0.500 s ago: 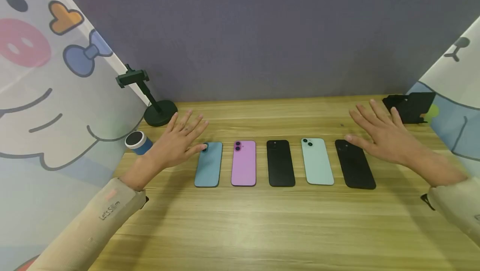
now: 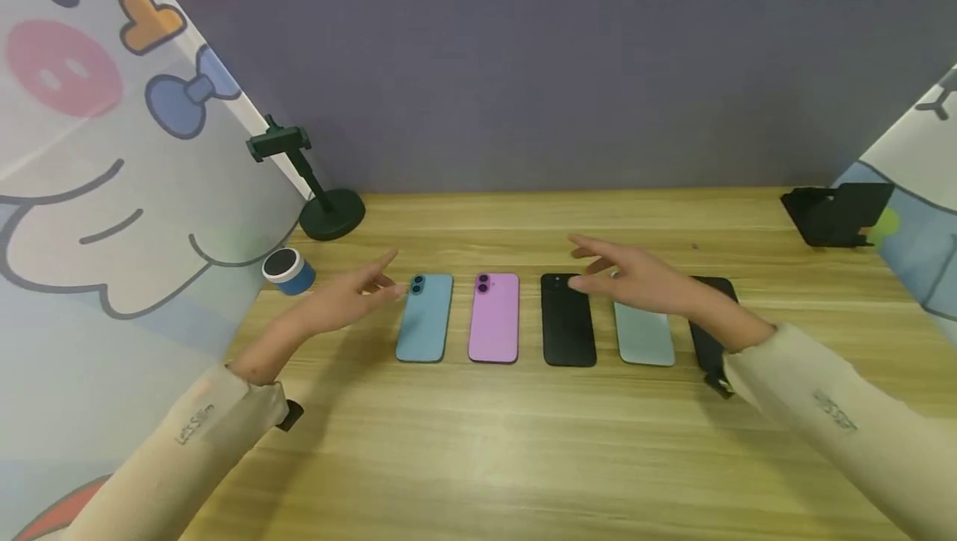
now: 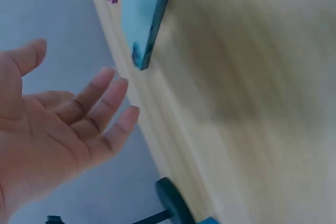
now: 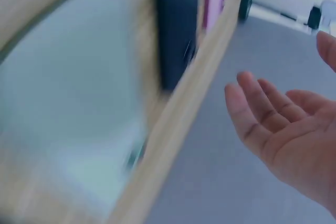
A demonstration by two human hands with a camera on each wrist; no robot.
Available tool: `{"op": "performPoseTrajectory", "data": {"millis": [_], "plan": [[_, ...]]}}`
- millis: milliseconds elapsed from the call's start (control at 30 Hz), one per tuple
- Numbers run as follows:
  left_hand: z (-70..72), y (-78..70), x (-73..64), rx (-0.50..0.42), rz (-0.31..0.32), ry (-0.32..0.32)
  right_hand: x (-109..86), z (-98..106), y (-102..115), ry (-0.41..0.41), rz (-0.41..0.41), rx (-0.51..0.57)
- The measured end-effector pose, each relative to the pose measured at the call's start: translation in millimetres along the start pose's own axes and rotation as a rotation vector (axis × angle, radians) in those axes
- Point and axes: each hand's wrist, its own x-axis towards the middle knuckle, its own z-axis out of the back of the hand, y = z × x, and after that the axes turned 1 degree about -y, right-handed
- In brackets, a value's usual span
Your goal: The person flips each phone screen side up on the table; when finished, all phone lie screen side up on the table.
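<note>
Wooden table planks run under a row of five phones in the head view, with a grey wall behind. The left hand hangs with loose, straight fingers just left of the blue phone, holding nothing. The right hand floats flat and empty above the mint phone, its fingertips reaching over the top of the black phone; whether they touch it is unclear. Between the hands lies the pink phone; under the right wrist a second dark phone is partly hidden. A phone stand and a small blue cylinder sit beyond the left hand.

From the left wrist, the left hand shows an open palm apart from the blue phone's edge.

From the right wrist, blurred, the right hand is open beside the black phone.

The phones look stiff, smooth and probably slippery lying flat; pinching the long side edges seems the surest hold.
</note>
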Motion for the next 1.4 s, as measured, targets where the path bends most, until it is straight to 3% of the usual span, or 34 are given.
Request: {"op": "performPoseTrajectory", "data": {"millis": [100,267,500,667,833,1067,1400], "plan": [[-7.8,6.2,-2.6,-0.078,0.056,0.026,37.4,-22,17,0.081,0.015,0.112],[-25.3,11.8,-5.2,-0.069,0.126,0.001,91.3,-55,45,0.167,-0.025,0.198],[-46.3,10.3,-3.6,-0.057,0.09,-0.032,131.7,-85,62,0.161,-0.077,0.021],[-53.9,11.8,-9.3,-0.013,0.074,-0.027,146.2,-98,75,0.137,-0.051,-0.059],[-57.9,12.4,-16.8,0.04,0.078,-0.015,154.3,-110,83,0.13,-0.089,-0.098],[-66.2,11.4,-19.6,0.15,0.08,-0.057,154.8,-123,87,0.098,-0.146,-0.198],[-70.3,8.3,-23.9,0.244,0.045,-0.064,152.7,-128,85,0.092,-0.123,-0.286]]}}
